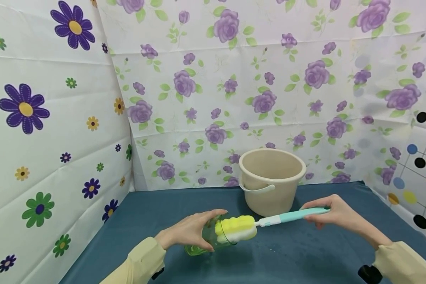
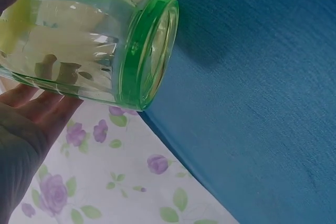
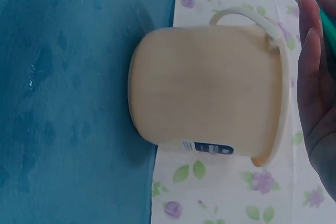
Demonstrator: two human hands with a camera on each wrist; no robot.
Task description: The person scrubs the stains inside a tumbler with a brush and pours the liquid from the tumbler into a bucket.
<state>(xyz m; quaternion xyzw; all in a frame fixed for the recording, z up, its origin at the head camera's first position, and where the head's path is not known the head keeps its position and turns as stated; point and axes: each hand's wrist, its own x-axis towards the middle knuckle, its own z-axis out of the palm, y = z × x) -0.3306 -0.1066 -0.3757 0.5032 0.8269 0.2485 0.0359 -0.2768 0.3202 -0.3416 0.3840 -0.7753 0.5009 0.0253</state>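
Left hand [image 1: 189,229] gripping a tipped glass [image 1: 209,232], right hand [image 1: 335,213] pinching a brush [image 1: 289,216], sponge [image 1: 238,228] stuck partway in. Bucket [image 1: 271,197] chilling on the table [image 1: 287,256], 1 o'clock from the sponge.

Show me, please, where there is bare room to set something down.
The cloth looks bare at its far-left corner, between flowered sheets and bucket, and right of the bucket, beyond the right hand. It's crowded in front of the bucket, with jar, brush and left hand.

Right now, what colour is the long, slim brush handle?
The handle is turquoise, white towards the yellow-and-white sponge; clearest in the head view.
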